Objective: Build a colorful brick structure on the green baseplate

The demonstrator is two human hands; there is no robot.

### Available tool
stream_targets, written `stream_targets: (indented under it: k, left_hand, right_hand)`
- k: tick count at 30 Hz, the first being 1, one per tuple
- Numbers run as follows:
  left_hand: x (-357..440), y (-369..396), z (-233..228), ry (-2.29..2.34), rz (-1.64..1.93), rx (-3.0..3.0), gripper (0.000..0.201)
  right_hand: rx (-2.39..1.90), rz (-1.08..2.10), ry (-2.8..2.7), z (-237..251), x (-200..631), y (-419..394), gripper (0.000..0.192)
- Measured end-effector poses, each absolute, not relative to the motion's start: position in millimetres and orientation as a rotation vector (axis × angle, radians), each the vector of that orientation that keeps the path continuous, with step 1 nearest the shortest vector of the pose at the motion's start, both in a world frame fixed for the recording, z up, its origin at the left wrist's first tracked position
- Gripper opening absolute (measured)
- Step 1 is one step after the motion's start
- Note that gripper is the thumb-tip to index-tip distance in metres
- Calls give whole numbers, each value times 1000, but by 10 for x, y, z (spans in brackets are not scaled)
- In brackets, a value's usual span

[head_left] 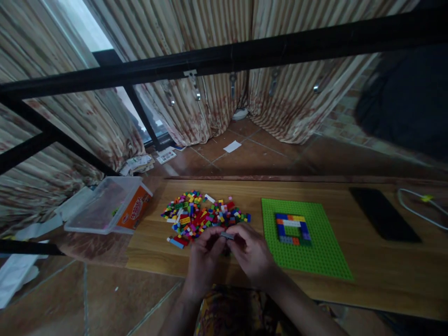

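Both my hands meet over the front of the wooden table, just below a heap of loose toy bricks [203, 217]. A small grey toy brick [227, 235] is pinched between them. My left hand [206, 254] has its fingers closed at the brick's left end, and my right hand [250, 249] grips its right end. Whether it is one piece or two joined is too small to tell. To the right lies a green baseplate [329, 252] carrying a rectangular ring of coloured bricks [306, 231], with a white brick [291, 224] along its inner upper side.
A clear plastic box [101, 210] with an orange label stands at the table's left end. A black flat panel [385, 214] and a white cable [416, 212] lie at the right. Beyond the table runs a dark metal bar [217, 58] with hanging clips, before striped curtains [206, 28].
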State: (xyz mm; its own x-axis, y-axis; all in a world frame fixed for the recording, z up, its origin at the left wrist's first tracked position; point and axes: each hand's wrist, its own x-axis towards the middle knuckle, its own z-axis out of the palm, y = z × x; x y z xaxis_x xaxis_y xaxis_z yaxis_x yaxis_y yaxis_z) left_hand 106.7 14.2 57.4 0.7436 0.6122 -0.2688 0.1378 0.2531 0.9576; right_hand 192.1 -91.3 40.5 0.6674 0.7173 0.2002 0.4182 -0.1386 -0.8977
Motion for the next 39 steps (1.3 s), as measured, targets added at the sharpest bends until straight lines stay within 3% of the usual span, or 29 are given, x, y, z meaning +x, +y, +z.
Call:
stream_targets:
  k: [11,21,32,39]
  left_hand:
    - [1187,-444,322,655,129,1148,30]
    - [1319,-654,317,459,-21,1193,26]
    - [1402,-878,279,532,-161,1011,38]
    - [1446,-820,240,510,-31,1506,30]
  right_hand:
    - [-1897,203,-887,267,1869,-1572,18]
    - [-1874,429,-807,279,1984,-2073,42]
    - [-1903,467,-748,188,1996,-2325,31]
    - [-2143,129,-675,58,2323,-2541,29]
